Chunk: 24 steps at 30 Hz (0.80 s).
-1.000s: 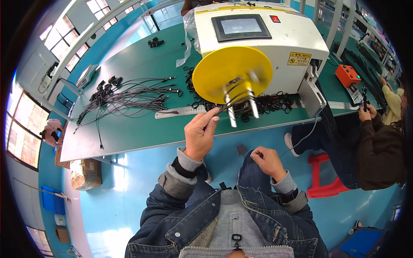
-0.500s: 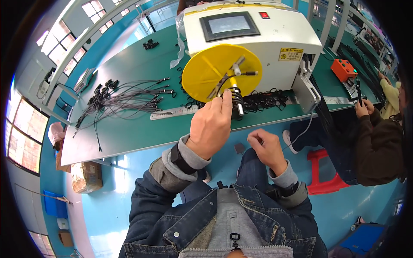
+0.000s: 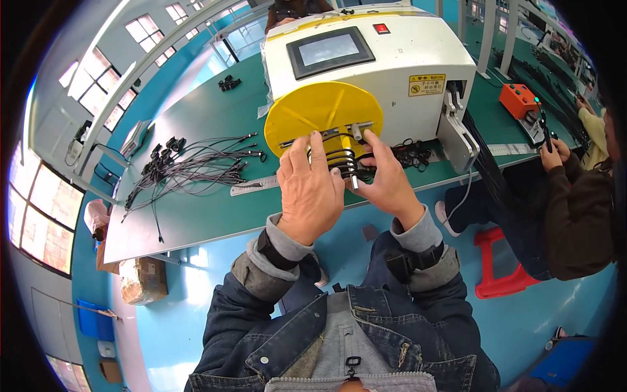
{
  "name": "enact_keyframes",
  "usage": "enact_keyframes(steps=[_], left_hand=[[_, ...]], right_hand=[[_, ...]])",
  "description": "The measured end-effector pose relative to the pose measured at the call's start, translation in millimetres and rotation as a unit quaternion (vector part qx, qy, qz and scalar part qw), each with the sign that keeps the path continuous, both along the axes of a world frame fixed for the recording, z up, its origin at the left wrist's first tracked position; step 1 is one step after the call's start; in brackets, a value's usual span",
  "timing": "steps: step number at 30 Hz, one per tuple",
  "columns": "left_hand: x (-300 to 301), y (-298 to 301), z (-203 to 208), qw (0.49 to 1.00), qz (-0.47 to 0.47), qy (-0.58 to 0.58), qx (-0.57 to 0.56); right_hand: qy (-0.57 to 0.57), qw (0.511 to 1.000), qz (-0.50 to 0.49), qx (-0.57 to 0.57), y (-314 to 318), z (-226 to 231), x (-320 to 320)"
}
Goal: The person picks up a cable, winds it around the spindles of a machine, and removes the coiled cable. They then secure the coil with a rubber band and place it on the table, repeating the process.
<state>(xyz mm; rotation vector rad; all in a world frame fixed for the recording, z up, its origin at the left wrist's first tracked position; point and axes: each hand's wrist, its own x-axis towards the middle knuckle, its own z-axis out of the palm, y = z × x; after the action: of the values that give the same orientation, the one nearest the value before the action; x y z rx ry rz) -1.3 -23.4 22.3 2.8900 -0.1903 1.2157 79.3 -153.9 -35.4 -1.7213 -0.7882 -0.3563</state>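
Observation:
A black cable point(image 3: 339, 157) is wound in several loops around the metal spindle at the front of a yellow disc point(image 3: 313, 108). From the left, my left hand point(image 3: 309, 193) closes against the loops, with its thumb beside them and its fingers reaching up toward the disc. My right hand point(image 3: 390, 181) is on the other side, fingers and thumb bent around the loops' right edge. The silver spindle tip point(image 3: 354, 183) pokes out between my hands. Behind the disc stands a white winding machine point(image 3: 405, 59) with a screen point(image 3: 330, 52). My fingers partly hide the cable.
Loose black cables point(image 3: 196, 163) lie on the green table point(image 3: 196, 212) at left, near a steel ruler point(image 3: 255, 185). Coiled cables point(image 3: 413, 154) sit right of the disc. An orange control box point(image 3: 520, 102), a red stool point(image 3: 496, 268) and a co-worker point(image 3: 578, 215) are at right.
My right hand has risen from above my lap to the cable loops. My left hand has shifted along their left side. The disc has turned, bringing its bar nearly level.

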Motion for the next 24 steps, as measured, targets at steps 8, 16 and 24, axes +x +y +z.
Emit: enact_keyframes(steps=[8,16,24], left_hand=[[11,25,-20,0.975,-0.163,0.087,-0.124],[-1,19,-10,0.974,-0.124,0.136,-0.129],[3,14,-8,0.981,-0.121,0.132,-0.074]], right_hand=[[0.084,0.966,0.192,0.151,18,-13,13],[0.028,0.995,-0.023,0.094,32,-10,-40],[-0.022,0.992,-0.121,-0.018,29,6,-30]])
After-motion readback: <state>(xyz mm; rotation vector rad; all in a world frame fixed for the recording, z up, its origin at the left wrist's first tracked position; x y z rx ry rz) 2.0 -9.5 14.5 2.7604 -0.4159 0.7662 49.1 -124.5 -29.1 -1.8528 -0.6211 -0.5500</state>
